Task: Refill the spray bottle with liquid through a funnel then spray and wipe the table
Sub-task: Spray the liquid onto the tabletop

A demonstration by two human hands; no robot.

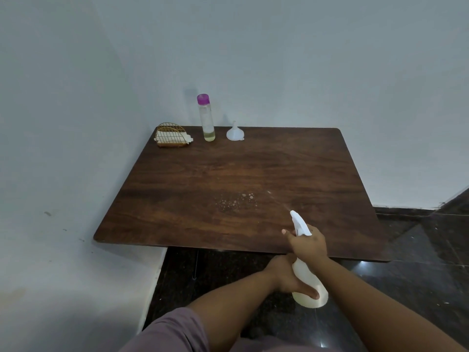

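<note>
While the right hand (308, 246) grips the spray bottle (308, 283) neck and the left hand (286, 278) holds its base, the nozzle aims forward-left across the worktop (177, 199); napkins (167, 136) lie far ahead-left, nearer the left hand.

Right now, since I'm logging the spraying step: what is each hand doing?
Left hand: closed around the lower body of the spray bottle, steadying it.
Right hand: closed around the bottle's neck at the trigger.
</note>
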